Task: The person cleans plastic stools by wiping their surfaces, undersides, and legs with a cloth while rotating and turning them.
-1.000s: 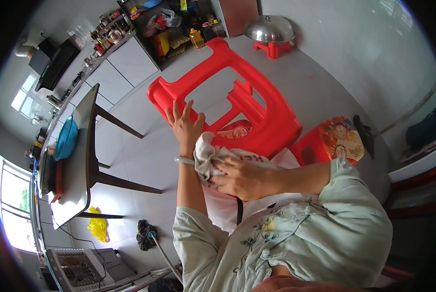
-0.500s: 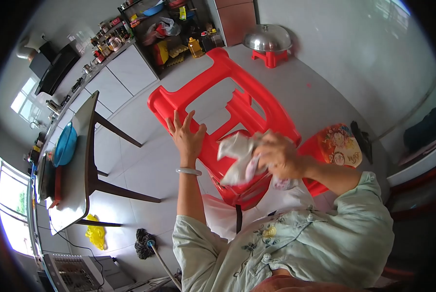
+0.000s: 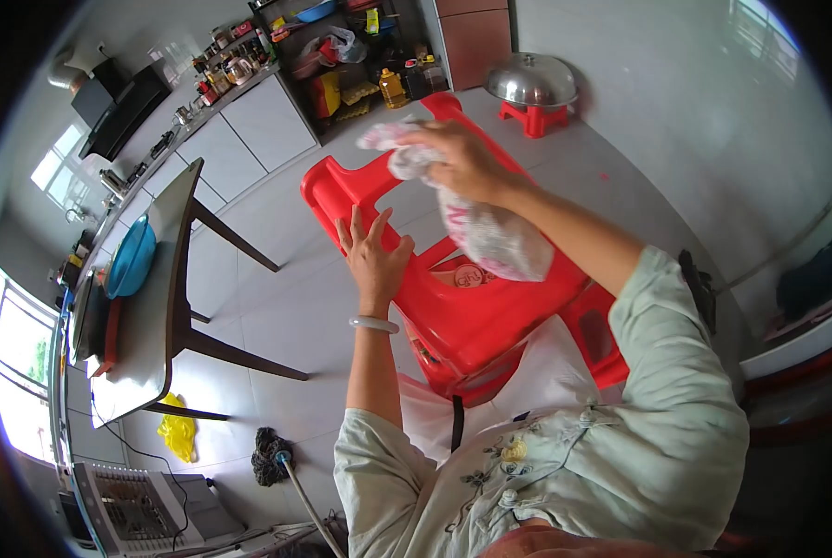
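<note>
A red plastic stool (image 3: 453, 312) lies tipped in front of me, its leg frame toward the far side. My left hand (image 3: 376, 265) rests on the stool's left edge with fingers spread. A white cloth with pink print (image 3: 490, 237) is bunched in my right hand (image 3: 467, 167), over the stool's upper part. One end of the cloth hangs down across the frame, and the other sticks out past my fingers. Part of the stool is hidden behind the cloth and my right arm.
To the left stands a table (image 3: 160, 307) with a blue basin (image 3: 132, 258). A mop (image 3: 272, 456) and a yellow bag (image 3: 176, 428) lie on the floor. A metal dome lid (image 3: 531, 79) sits on a small red stool (image 3: 534, 119) by the wall. Shelves (image 3: 342, 65) stand at the back.
My right hand has moved up and away from me with the cloth, from the near part of the stool to its far frame. My left hand stays on the stool's edge.
</note>
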Motion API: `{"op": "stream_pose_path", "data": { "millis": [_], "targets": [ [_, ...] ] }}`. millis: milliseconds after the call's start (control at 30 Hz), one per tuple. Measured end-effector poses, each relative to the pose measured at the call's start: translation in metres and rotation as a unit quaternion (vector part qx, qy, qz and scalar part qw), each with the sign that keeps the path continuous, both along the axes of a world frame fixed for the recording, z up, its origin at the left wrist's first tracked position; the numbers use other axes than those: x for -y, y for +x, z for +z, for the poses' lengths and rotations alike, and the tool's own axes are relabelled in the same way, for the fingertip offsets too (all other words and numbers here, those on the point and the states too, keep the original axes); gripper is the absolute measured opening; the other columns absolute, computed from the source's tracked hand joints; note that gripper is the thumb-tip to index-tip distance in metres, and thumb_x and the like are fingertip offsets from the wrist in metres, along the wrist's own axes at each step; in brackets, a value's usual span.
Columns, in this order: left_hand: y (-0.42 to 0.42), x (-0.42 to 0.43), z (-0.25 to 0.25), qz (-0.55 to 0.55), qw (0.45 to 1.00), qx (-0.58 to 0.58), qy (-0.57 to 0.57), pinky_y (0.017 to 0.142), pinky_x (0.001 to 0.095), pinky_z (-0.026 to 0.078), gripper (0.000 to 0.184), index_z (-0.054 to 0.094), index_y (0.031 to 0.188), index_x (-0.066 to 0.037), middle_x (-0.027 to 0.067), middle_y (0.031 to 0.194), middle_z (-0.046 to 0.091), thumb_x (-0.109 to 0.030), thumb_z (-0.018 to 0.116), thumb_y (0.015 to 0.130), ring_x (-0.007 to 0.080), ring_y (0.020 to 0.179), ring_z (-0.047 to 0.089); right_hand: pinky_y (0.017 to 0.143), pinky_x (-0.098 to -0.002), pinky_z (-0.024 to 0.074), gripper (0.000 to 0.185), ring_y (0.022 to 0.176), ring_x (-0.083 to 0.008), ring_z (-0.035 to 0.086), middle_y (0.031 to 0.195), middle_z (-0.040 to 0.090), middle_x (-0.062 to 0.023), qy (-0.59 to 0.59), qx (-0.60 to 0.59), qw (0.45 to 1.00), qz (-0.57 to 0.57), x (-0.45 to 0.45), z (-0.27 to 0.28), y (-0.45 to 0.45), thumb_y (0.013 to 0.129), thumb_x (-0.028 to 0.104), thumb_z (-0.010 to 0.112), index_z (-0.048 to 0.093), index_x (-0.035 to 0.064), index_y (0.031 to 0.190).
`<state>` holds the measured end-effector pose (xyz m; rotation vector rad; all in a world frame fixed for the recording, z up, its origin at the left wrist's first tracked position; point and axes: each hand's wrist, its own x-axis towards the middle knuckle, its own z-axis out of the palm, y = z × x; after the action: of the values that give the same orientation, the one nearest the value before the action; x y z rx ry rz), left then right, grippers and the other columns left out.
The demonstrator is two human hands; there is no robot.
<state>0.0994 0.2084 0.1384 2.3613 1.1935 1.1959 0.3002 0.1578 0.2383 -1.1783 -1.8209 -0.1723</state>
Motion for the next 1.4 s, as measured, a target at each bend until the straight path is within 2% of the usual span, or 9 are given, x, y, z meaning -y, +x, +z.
{"op": "stream_pose_path", "data": {
  "millis": [67, 167, 367, 600, 867, 1000, 1100, 1233, 1400],
  "targets": [
    [0.0, -0.001, -0.001, 0.002, 1.0, -0.004, 0.007, 0.109, 0.0507, 0.031, 0.051, 0.065, 0.118, -0.017, 0.0196, 0.145, 0.038, -0.027, 0.068, 0.067, 0.0464, 0.137, 0.021, 0.099, -0.0429, 0.0396, 0.052, 0.112, -0.034, 0.052, 0.121, 0.057, -0.0154, -0.021, 0.043, 0.999, -0.006, -0.029, -0.011, -0.02, 0.072, 0.001, 0.06, 0.056, 0.0091, 0.123],
    [0.0, -0.003, -0.003, 0.002, 1.0, -0.009, 0.021, 0.109, 0.0504, 0.031, 0.051, 0.065, 0.118, -0.017, 0.019, 0.145, 0.038, -0.027, 0.068, 0.068, 0.0464, 0.137, 0.022, 0.095, -0.0443, 0.0404, 0.031, 0.108, -0.028, 0.054, 0.12, 0.059, -0.0061, 0.029, 0.228, 0.966, -0.121, -0.061, -0.051, -0.028, 0.073, 0.006, 0.061, 0.067, 0.0108, 0.103],
    [0.002, -0.001, -0.001, 0.006, 1.0, -0.015, 0.013, 0.107, 0.0521, 0.032, 0.05, 0.065, 0.118, -0.018, 0.0187, 0.145, 0.037, -0.026, 0.069, 0.068, 0.0463, 0.137, 0.022, 0.093, -0.0453, 0.0412, 0.023, 0.104, -0.0273, 0.055, 0.113, 0.063, -0.0017, -0.019, 0.193, 0.957, -0.215, -0.067, -0.047, -0.005, 0.074, 0.006, 0.058, 0.07, 0.0121, 0.092],
    [0.009, -0.002, 0.002, 0.01, 1.0, -0.012, 0.008, 0.106, 0.0517, 0.034, 0.051, 0.066, 0.116, -0.017, 0.0182, 0.145, 0.037, -0.026, 0.071, 0.066, 0.0449, 0.137, 0.023, 0.091, -0.044, 0.0435, 0.02, 0.106, -0.0322, 0.055, 0.111, 0.06, -0.0104, -0.079, 0.218, 0.916, -0.329, -0.053, -0.045, 0.049, 0.077, 0.005, 0.055, 0.066, 0.0055, 0.093],
    [0.01, -0.002, -0.005, 0.01, 1.0, 0.017, 0.008, 0.109, 0.0498, 0.032, 0.057, 0.067, 0.111, -0.017, 0.017, 0.142, 0.038, -0.027, 0.082, 0.058, 0.0431, 0.135, 0.027, 0.09, -0.0462, 0.043, 0.022, 0.102, -0.0348, 0.056, 0.104, 0.06, -0.0141, -0.047, 0.222, 0.965, -0.13, -0.063, -0.051, -0.003, 0.076, 0.002, 0.052, 0.065, 0.0034, 0.094],
    [0.007, 0.003, 0.0, 0.011, 0.999, 0.034, -0.016, 0.097, 0.0662, 0.035, 0.056, 0.066, 0.111, -0.013, 0.0174, 0.146, 0.033, -0.029, 0.077, 0.058, 0.0454, 0.139, 0.018, 0.089, -0.0451, 0.0435, 0.034, 0.099, -0.0356, 0.055, 0.104, 0.06, -0.0141, -0.064, 0.28, 0.957, 0.031, -0.081, -0.008, -0.052, 0.071, 0.001, 0.052, 0.067, 0.0081, 0.1],
    [0.002, 0.007, 0.01, 0.002, 0.998, 0.028, -0.05, 0.1, 0.0671, 0.031, 0.051, 0.066, 0.105, -0.01, 0.019, 0.148, 0.03, -0.029, 0.075, 0.059, 0.0461, 0.14, 0.015, 0.097, -0.0444, 0.0396, 0.041, 0.102, -0.0372, 0.055, 0.115, 0.06, -0.0157, 0.026, 0.208, 0.976, 0.051, -0.098, 0.015, -0.083, 0.069, 0.002, 0.053, 0.066, 0.0062, 0.108],
    [-0.001, 0.011, 0.009, -0.002, 0.997, 0.059, -0.049, 0.1, 0.0659, 0.029, 0.05, 0.066, 0.107, -0.01, 0.0199, 0.143, 0.035, -0.029, 0.073, 0.061, 0.0456, 0.14, 0.014, 0.101, -0.0456, 0.0378, 0.041, 0.118, -0.0376, 0.046, 0.132, 0.051, -0.0107, -0.161, 0.34, 0.927, 0.004, -0.162, -0.033, -0.082, 0.076, 0.012, 0.053, 0.063, 0.0141, 0.116],
    [-0.003, 0.011, 0.014, -0.006, 0.996, 0.045, -0.08, 0.1, 0.0658, 0.027, 0.059, 0.06, 0.116, -0.011, 0.0215, 0.143, 0.032, -0.031, 0.074, 0.062, 0.0448, 0.139, 0.013, 0.095, -0.0476, 0.0396, 0.033, 0.113, -0.0324, 0.051, 0.115, 0.059, -0.008, -0.16, 0.288, 0.944, -0.008, -0.148, -0.029, -0.098, 0.077, 0.012, 0.051, 0.066, 0.0151, 0.107]
  ]
}}
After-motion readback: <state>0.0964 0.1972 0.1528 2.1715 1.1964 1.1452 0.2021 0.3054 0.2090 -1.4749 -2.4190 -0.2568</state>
